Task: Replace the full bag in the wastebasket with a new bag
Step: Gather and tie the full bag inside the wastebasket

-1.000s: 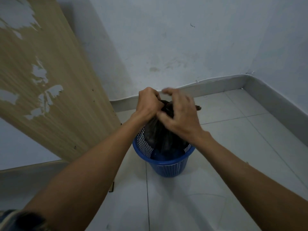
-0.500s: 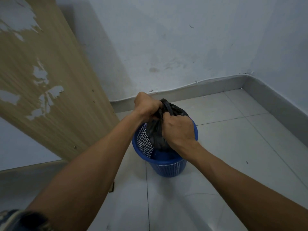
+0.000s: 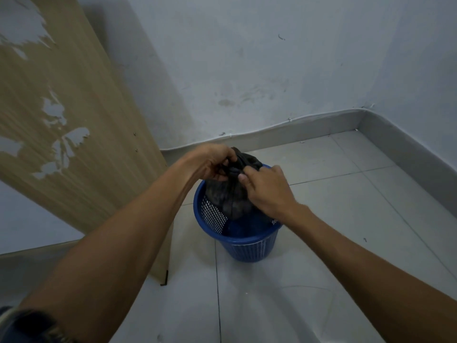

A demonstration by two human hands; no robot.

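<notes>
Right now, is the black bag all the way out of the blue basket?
No, the black bag sits inside the blue basket, with the left hand and right hand gripping its bunched top.

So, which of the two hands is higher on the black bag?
The left hand: it grips the gathered top of the black bag, while the right hand pinches lower.

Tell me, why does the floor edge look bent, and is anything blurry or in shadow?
Head view: the wide lens bows the baseboard into a curve; light is dim and bluish, no glare; the wooden panel casts a soft shadow on the wall behind it; the left hand and right hand on the black bag are slightly smeared; the blue wastebasket reads sharper.
</notes>
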